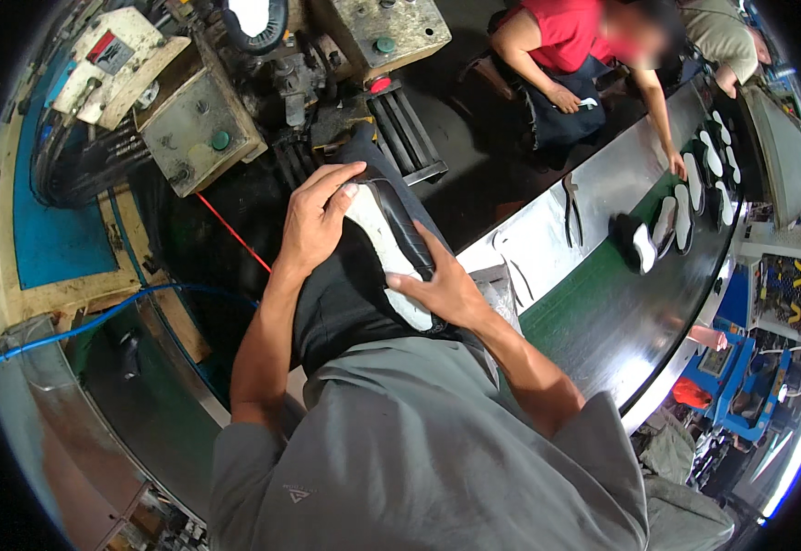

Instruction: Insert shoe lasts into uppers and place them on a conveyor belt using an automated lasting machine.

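Watching from my remote station, I had one shoe (pixel 408 243) at the centre of the scene, held over the wearer's dark trousers (pixel 322 308), its white sole face (pixel 373 228) turned upward and its glossy dark side facing right. The left hand (pixel 315 219) gripped the far end, fingers curled over the edge and thumb near the white surface. The right hand (pixel 446 289) pinched the nearer part, thumb pressed on the white face and fingers wrapped along the dark right side. The fingers hid some of the underside, so I could not tell how firm either hold was.

As for progress, I judged the white face and dark body to be already together as one piece; whether they were fastened or merely laid together, I could not make out. The handling looked unfinished to me, since both hands were on the shoe and it was off the green belt (pixel 593 303) to the right. On the far part of that belt lay a group of shoes (pixel 682 216), most with pale faces showing, and a co-worker's hand (pixel 676 165) reached in among them. I could not tell whether those were further along. To the far left stood a grimy machine box (pixel 189 147) with a green button (pixel 220 140).
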Demonstrator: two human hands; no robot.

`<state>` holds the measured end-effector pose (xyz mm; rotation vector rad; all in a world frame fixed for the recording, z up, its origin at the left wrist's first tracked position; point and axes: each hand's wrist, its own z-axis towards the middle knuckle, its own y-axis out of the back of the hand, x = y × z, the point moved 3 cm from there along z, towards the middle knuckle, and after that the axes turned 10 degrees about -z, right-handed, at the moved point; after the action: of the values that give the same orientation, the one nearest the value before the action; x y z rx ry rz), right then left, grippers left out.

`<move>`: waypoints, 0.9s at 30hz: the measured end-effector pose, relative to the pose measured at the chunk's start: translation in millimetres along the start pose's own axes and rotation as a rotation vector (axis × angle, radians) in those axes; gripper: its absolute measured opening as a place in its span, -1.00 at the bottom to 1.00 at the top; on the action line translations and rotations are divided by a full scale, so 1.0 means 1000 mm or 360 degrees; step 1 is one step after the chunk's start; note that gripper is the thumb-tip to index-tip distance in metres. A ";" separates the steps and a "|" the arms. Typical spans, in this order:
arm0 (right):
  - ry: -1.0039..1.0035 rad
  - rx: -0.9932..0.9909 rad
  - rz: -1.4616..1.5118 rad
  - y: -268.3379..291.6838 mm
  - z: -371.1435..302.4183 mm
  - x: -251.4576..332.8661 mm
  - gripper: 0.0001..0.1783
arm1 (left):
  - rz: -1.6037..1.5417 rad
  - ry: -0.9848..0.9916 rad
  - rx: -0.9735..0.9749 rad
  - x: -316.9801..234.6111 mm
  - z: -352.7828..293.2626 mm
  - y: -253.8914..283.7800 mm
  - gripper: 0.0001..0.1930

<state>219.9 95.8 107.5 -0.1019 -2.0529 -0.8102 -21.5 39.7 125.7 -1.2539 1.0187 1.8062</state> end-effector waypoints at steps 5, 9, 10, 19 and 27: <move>0.0076 0.0119 0.0123 0.016 -0.012 0.010 0.30 | 0.0058 -0.0332 0.0222 -0.061 0.001 0.017 -0.58; 0.0462 -0.0264 0.0009 0.015 -0.001 0.022 0.42 | -0.1088 -0.0251 0.0478 -0.101 -0.026 0.007 0.01; 0.0465 -0.0268 0.0010 0.006 0.006 0.010 0.42 | -0.1241 -0.0058 0.0347 -0.110 -0.035 0.002 0.13; 0.1218 -0.0630 -0.0317 -0.043 0.028 -0.051 0.39 | -0.0272 -0.0125 0.0493 -0.089 -0.063 -0.015 0.01; 0.0861 -0.0249 -0.0277 0.005 0.024 0.001 0.40 | -0.0577 -0.0178 0.0382 -0.083 -0.039 0.004 0.06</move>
<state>203.5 113.1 101.3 0.1942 -1.5007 -0.9821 14.2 -5.7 196.9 -1.0962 0.8531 1.4149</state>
